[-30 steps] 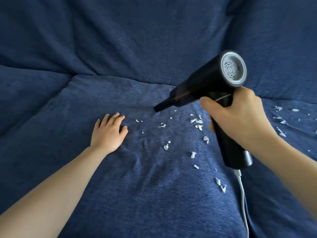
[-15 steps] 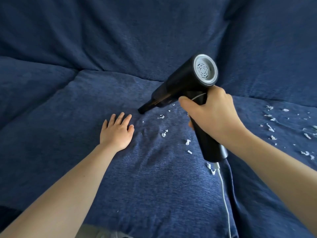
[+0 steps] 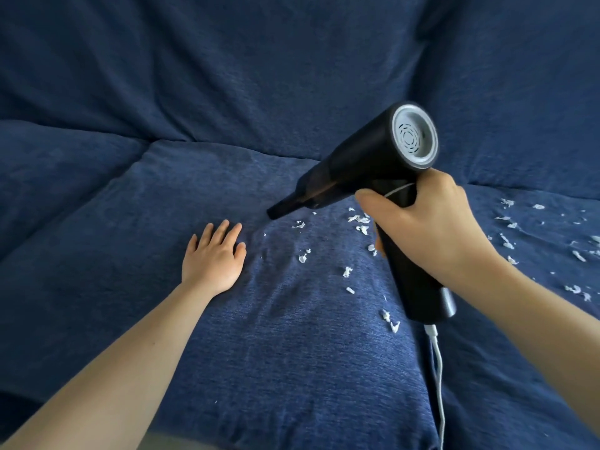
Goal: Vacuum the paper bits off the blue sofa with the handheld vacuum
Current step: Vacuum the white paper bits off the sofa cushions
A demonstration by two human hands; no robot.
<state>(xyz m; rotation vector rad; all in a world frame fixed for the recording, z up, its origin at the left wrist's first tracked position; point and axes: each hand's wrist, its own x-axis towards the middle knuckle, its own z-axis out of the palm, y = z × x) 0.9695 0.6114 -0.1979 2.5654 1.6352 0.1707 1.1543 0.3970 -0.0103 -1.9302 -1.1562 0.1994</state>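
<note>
On the middle seat cushion (image 3: 292, 352) of the blue sofa (image 3: 227, 76), the left hand (image 3: 212, 258) lies flat with the palm down, and its fingers are straight and only slightly apart, pointing toward 12 o'clock. It holds nothing.

At about 3 o'clock from this hand, the right hand (image 3: 428, 228) holds the handheld vacuum (image 3: 363, 164) by its black handle. The fingers are curled around the handle from the right side and the thumb presses across the front of it. The body of the vacuum is black, with a grey round vent cap facing the camera, a little blurred. Its narrow nozzle (image 3: 282, 207) points toward 8 o'clock and ends just beside the fingertips of the left hand, close above the fabric; I cannot tell if it touches the cushion. From the bottom of the handle a white cable (image 3: 438, 368) hangs down toward 6 o'clock, along the gap between two cushions.

White paper bits (image 3: 347, 271) lie scattered on the middle cushion, from the nozzle tip toward 4 o'clock, some of them partly hidden behind the handle. More paper bits are spread on the right cushion (image 3: 535, 336), at 3 o'clock from the right hand, well apart from the nozzle. The cushion surface at 9 o'clock from the left hand shows only blue fabric.
</note>
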